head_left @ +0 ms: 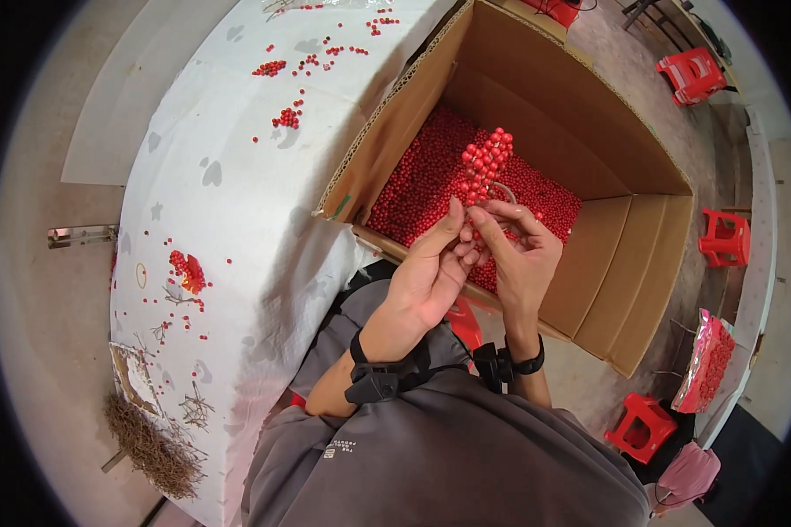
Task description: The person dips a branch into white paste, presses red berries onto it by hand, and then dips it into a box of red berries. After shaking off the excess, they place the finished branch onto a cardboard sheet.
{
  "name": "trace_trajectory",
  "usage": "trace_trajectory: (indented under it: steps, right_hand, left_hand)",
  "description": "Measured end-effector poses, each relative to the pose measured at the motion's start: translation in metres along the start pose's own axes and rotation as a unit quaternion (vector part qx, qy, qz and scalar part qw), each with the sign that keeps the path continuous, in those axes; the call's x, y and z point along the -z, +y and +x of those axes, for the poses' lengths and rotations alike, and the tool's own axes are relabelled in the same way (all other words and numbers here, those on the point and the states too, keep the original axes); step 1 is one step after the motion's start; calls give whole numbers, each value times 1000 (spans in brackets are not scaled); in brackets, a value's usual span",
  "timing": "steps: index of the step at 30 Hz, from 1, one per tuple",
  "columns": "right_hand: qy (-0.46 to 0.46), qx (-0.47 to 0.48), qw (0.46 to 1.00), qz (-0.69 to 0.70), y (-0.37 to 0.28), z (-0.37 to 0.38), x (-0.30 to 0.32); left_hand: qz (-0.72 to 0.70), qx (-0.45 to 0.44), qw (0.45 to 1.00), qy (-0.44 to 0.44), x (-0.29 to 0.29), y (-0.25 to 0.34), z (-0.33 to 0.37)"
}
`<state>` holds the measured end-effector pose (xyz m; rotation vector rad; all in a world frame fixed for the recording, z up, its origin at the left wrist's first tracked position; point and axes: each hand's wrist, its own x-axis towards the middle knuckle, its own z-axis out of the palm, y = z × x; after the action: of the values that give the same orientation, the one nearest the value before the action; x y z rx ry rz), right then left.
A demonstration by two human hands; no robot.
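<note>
A spray of red berries (485, 162) stands upright above my fingertips, its round beads packed closely along the stem. My left hand (431, 274) is closed at its lower end, thumb pointing up. Against it, my right hand (526, 250) pinches the same lower part with thumb and bent fingers. The stem itself is mostly hidden between the two hands. Below them is an open cardboard box (571, 110), with a deep layer of loose red berries (422, 171) inside. A pale curved piece (504, 189) shows just behind the spray.
To the left, a table with a white patterned cloth (237, 211) carries scattered berries (287, 118), a yellow rubber band (141, 276) and a heap of brown twigs (154, 448). Red stools (724, 237) stand on the floor at right, near a pink package (705, 362).
</note>
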<state>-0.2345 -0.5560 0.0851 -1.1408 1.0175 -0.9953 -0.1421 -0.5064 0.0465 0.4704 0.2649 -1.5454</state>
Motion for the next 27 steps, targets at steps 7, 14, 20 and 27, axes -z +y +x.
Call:
trace_trajectory:
  steps: [7,14,20,27]
  right_hand:
    - [-1,34,999,-9,4,0,-2]
    - [-22,29,999,-32,5,2,-2]
    - [-33,39,999,8,11,9,3]
    - [-44,28,999,8,2,10,-1]
  left_hand:
    - [-5,-4,999,-40,-1,-2,-3]
    - [-8,-32,999,-17,-1,-2,-1]
    - [-33,-13,999,-27,2,-1,5]
    - [-37,-20,999,-8,5,0,8]
